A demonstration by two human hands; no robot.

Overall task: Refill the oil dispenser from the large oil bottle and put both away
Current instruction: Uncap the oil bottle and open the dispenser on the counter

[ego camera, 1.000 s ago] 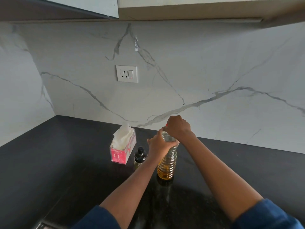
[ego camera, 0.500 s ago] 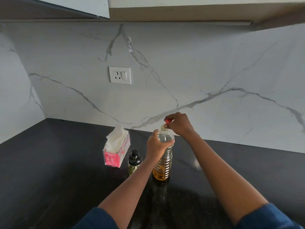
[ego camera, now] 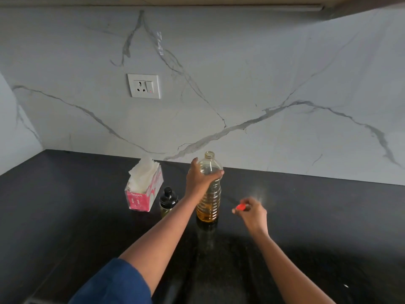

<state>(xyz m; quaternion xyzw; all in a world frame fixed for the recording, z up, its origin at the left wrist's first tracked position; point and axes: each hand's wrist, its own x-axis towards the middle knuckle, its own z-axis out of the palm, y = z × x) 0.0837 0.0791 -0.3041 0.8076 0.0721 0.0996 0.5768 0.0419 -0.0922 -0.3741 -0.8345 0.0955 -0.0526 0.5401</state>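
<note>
Cap (ego camera: 241,207) now off, seemingly pinched by right hand (ego camera: 254,216), left hand (ego camera: 200,179) gripping bottle (ego camera: 210,200), black counter (ego camera: 65,205), marble backsplash (ego camera: 263,73).

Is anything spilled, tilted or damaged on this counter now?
Nothing stands out. The large oil bottle stands upright and uncapped, gripped by the left hand; the right hand pinches a red cap. The oil dispenser is upright with its black lid on. I see no spilled oil on the dark counter.

Shoulder of the large oil bottle (ego camera: 209,200) is covered by the left grip (ego camera: 200,179). The red cap (ego camera: 241,207) is mostly hidden in the right grip (ego camera: 252,213); both are motion-blurred. Lower right of the oil dispenser (ego camera: 167,199) is blocked by the left forearm. Print on the tissue box (ego camera: 140,199) is too small to be read. The blue sleeve (ego camera: 114,284) is cut off by the bottom edge.
</note>
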